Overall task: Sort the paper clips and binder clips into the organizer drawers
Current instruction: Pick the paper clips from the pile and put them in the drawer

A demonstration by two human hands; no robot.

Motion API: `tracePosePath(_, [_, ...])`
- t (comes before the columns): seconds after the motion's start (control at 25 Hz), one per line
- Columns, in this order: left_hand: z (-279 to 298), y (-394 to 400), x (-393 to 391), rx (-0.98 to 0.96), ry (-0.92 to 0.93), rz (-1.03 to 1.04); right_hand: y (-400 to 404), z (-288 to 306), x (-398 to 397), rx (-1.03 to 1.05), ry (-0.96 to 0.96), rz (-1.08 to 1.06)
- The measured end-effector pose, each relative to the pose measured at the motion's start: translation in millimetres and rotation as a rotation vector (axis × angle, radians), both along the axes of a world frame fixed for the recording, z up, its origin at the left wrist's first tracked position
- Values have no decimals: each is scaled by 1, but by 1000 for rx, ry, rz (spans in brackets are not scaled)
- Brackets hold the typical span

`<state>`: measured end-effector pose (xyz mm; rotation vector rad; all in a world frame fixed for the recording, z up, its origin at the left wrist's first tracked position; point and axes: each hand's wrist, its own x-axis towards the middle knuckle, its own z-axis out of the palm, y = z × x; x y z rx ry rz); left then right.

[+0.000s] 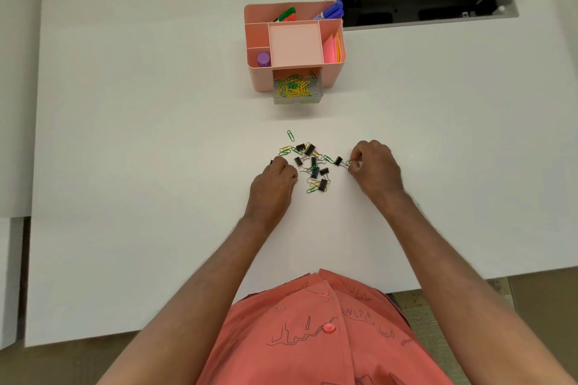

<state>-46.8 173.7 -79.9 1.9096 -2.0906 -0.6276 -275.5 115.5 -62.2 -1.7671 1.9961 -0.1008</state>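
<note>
Desk: white desk [156, 166] seen from above, with an open cable hatch [422, 1] at the far right.
Organizer: pink organizer [295, 40] stands at the far middle of the desk, holding markers [331, 11], pink notes [332, 48] and a purple cap [264, 59] in its top compartments.
Drawer: 1 clear drawer [297, 91] is pulled out at the front, already holding a heap of yellow and green paper clips [294, 87]; no binder clips show in it.
Pile: a mixed pile [312, 166] of green and yellow paper clips and black binder clips lies on the desk between the hands, well apart from the organizer.
Left hand: left hand [275, 178] is curled at the pile's left edge, a black bit peeping out beside it; I cannot tell what it grips.
Right hand: right hand [373, 166] pinches a green paper clip [349, 162] at the pile's right edge.
Progress: judging by this, most paper clips are sorted; about a dozen remain, and all visible binder clips are unsorted.
Left to do: no second drawer shows open for the binder clips.
</note>
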Motion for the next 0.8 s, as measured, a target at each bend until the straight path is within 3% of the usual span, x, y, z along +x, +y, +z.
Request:
tracePosePath(0.12, [-2,5,1,-9,48,8,4,2,-1,34,-25,-5])
tracePosePath(0.28, [5,-1,5,135,401,299,15,2,-2,11,-135,20])
tracePosePath(0.4, [13,-20,12,102,536,402,20,-1,0,-42,-140,10])
tracePosePath(0.48, [19,-38,14,78,495,378,16,-1,0,-31,-150,-16])
tracePosePath(0.64, [18,-66,12,130,219,213,6,5,0,39,-129,-8])
tracePosePath(0.8, [13,-67,10,201,166,143,4,9,0,51,-24,52])
